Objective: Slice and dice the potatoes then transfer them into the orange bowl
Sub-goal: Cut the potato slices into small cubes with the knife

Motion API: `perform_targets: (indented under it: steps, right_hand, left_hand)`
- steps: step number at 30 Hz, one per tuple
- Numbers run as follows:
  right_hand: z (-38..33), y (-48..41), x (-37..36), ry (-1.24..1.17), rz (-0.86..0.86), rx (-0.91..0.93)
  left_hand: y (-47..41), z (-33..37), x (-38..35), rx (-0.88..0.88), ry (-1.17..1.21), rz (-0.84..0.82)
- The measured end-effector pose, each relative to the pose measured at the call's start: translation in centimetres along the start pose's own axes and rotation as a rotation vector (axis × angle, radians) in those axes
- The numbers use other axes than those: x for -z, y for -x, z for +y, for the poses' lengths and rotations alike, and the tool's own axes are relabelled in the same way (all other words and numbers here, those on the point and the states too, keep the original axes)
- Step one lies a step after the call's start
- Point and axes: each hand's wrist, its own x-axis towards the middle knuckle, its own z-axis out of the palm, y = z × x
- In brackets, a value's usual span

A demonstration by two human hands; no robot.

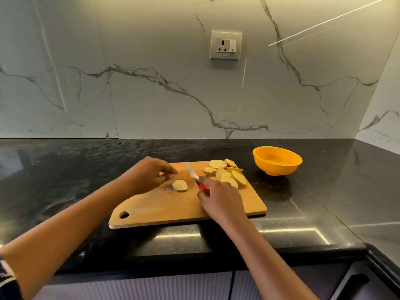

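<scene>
Right hand (220, 198): wrapping the red handle of the knife (192, 173), blade angling toward frame centre. Left hand (149, 173): curling over a small potato piece (161, 173). Loose slice (180, 185) and slice pile (227, 173) are lying on the cutting board (173, 208). The orange bowl (277, 161) is standing at centre right, seemingly empty. Dicing advice: stacking slices flat, tucking fingertips back from the edge.

The bowl (277, 160) is orange-yellow, the board (173, 204) light tan, the potato slices (227, 175) pale yellow with brown rims. The knife (194, 176) has a red handle. The counter (65, 180) is speckled black; the upper wall (151, 94) white with grey veins.
</scene>
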Motion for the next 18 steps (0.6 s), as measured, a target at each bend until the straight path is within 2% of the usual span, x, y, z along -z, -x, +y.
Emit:
perform_targets:
  steps: [2,6,18]
  right_hand:
    - [-0.2,0.2,0.2,0.012,-0.048,0.013]
    - [-0.8,0.7,0.5,0.07,-0.085,0.051]
    - [-1.8,0.9,0.8,0.199,-0.116,0.137]
  left_hand:
    - [1.3,-0.7,-0.3,-0.139,-0.119,-0.076]
    - [2.6,-1.7,-1.3,-0.227,-0.27,-0.211]
    - [2.6,-2.4,-1.7,-0.281,-0.157,-0.15]
